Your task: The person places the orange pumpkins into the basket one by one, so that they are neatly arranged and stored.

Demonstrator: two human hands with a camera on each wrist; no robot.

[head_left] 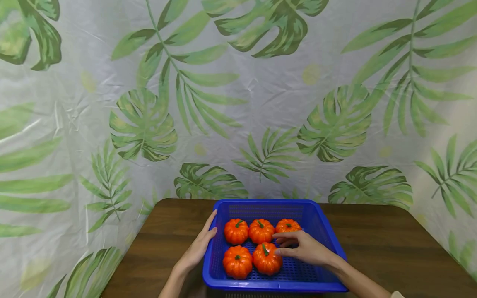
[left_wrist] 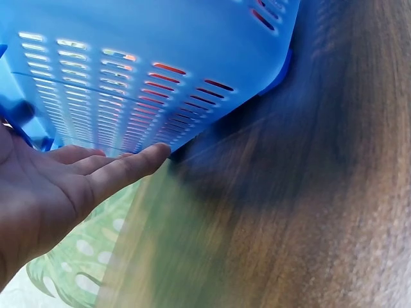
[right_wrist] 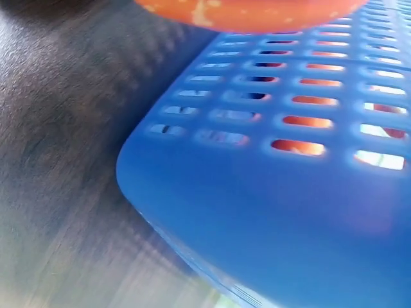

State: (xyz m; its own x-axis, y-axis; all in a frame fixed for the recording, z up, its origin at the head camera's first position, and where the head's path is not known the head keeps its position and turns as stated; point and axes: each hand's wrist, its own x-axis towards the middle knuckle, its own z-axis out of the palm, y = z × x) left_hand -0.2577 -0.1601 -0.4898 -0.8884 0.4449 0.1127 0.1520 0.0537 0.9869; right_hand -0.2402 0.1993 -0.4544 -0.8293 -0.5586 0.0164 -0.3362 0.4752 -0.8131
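Note:
Several small orange pumpkins sit in two rows inside a blue perforated plastic basket (head_left: 275, 285). My right hand (head_left: 307, 248) hovers over the basket with thumb and fingers spread apart. Its thumb tip meets the right side of the front pumpkin with a green stem (head_left: 266, 263), while its fingertips lie just in front of the back right pumpkin (head_left: 287, 225). Along the basket's left side, my left hand (head_left: 197, 246) rests with straight fingers against the outer wall. The left wrist view shows that palm (left_wrist: 48, 199) and the slotted wall (left_wrist: 148, 38). No fingers appear in the right wrist view.
Under the basket is a dark brown wooden table (head_left: 384, 248), its back edge close to a leaf-patterned curtain (head_left: 268, 103). The right wrist view has the basket wall (right_wrist: 225, 192) close up, with an orange pumpkin surface (right_wrist: 257, 13) along the top.

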